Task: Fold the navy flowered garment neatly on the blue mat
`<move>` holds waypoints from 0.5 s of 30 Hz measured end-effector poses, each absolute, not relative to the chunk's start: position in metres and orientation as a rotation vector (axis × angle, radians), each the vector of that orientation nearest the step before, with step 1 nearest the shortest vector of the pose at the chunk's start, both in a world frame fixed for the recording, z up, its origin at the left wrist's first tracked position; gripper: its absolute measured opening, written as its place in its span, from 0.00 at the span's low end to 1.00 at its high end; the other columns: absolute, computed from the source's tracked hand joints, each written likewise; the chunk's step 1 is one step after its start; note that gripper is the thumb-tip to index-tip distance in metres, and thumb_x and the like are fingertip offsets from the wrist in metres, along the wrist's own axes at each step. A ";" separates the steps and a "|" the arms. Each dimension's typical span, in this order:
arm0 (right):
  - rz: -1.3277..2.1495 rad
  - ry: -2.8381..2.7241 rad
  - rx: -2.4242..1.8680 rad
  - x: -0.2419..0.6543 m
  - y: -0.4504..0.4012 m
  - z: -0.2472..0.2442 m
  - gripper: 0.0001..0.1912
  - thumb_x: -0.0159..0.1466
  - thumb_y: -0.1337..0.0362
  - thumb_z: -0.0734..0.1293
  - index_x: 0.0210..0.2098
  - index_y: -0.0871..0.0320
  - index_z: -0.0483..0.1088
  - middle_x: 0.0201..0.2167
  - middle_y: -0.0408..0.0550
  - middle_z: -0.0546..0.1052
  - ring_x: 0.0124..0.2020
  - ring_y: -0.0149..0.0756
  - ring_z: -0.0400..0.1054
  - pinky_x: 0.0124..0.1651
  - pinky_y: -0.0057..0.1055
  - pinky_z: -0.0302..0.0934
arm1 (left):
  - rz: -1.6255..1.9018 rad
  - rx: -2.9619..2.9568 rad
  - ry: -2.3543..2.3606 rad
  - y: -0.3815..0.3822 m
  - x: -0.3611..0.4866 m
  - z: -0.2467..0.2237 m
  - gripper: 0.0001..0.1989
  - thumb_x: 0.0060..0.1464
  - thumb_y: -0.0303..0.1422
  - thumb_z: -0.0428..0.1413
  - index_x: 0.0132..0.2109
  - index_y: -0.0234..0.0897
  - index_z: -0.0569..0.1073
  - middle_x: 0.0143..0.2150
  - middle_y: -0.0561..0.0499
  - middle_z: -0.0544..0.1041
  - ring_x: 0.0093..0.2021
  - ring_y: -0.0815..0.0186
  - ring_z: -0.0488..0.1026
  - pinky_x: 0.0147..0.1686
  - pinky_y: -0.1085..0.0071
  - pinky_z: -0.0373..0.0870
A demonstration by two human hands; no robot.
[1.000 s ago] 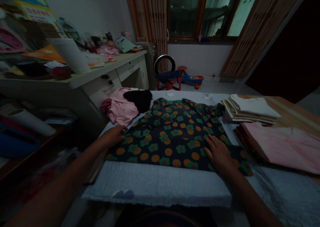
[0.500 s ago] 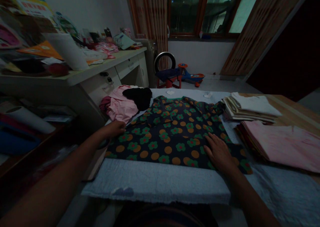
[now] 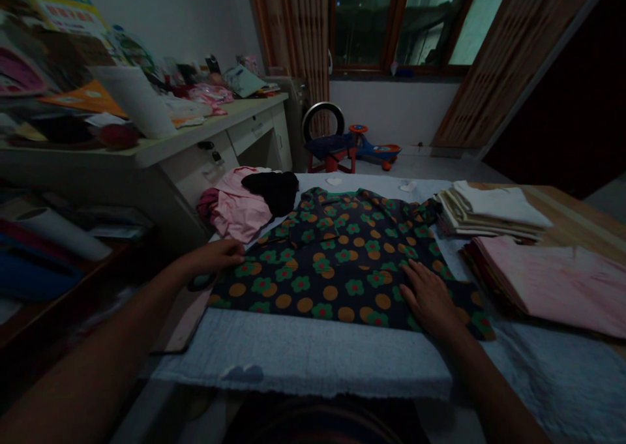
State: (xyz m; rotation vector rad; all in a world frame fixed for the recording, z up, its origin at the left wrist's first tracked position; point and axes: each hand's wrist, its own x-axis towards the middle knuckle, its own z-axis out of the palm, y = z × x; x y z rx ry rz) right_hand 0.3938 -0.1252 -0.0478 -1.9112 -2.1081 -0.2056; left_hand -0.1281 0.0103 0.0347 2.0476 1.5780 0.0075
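A dark floral shirt (image 3: 337, 261) with green flowers and orange dots lies spread on a light blue cloth (image 3: 313, 349), its neckline facing away from me. At its left side edge, my left hand (image 3: 218, 256) is closed, with curled fingers pinching the fabric. My right hand (image 3: 429, 295) rests flat on the right part of the shirt, fingers stretched out. Beyond my left hand sits a crumpled pile of pink clothing (image 3: 239, 206) with a black garment (image 3: 276, 190) on it.
Folded white and cream clothes (image 3: 499, 209) and a folded pink stack (image 3: 557, 281) lie on the right. A flat pinkish object (image 3: 183, 320) is under my left forearm. On the left stands a cluttered desk (image 3: 205, 128). A stool (image 3: 332, 157) and toy car (image 3: 376, 149) are beyond the table.
My left wrist and forearm have shifted slightly, showing more of the flat pinkish object. My right hand and the shirt look unchanged.
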 end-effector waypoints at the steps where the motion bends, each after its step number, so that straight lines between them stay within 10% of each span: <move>1: -0.199 -2.108 -1.912 0.394 -0.125 -0.048 0.25 0.68 0.55 0.55 0.59 0.60 0.68 0.63 0.58 0.67 0.64 0.52 0.60 0.64 0.51 0.55 | -0.009 2.048 1.585 0.009 -0.127 0.033 0.21 0.44 0.48 0.51 0.39 0.38 0.72 0.36 0.51 0.75 0.37 0.61 0.73 0.34 0.71 0.68; 8: -0.190 -2.108 -1.911 0.392 -0.127 -0.045 0.25 0.69 0.56 0.55 0.60 0.59 0.66 0.64 0.57 0.66 0.65 0.50 0.58 0.64 0.49 0.54 | -0.141 2.120 1.699 0.005 -0.119 0.027 0.11 0.48 0.41 0.50 0.31 0.39 0.71 0.34 0.48 0.76 0.35 0.58 0.74 0.34 0.68 0.67; 15: -0.224 -2.064 -1.880 0.389 -0.128 -0.037 0.24 0.67 0.58 0.58 0.59 0.61 0.66 0.61 0.60 0.67 0.64 0.52 0.57 0.64 0.50 0.53 | -0.027 2.662 1.970 -0.044 -0.053 0.037 0.15 0.57 0.30 0.47 0.46 0.35 0.76 0.47 0.36 0.75 0.47 0.47 0.73 0.45 0.54 0.68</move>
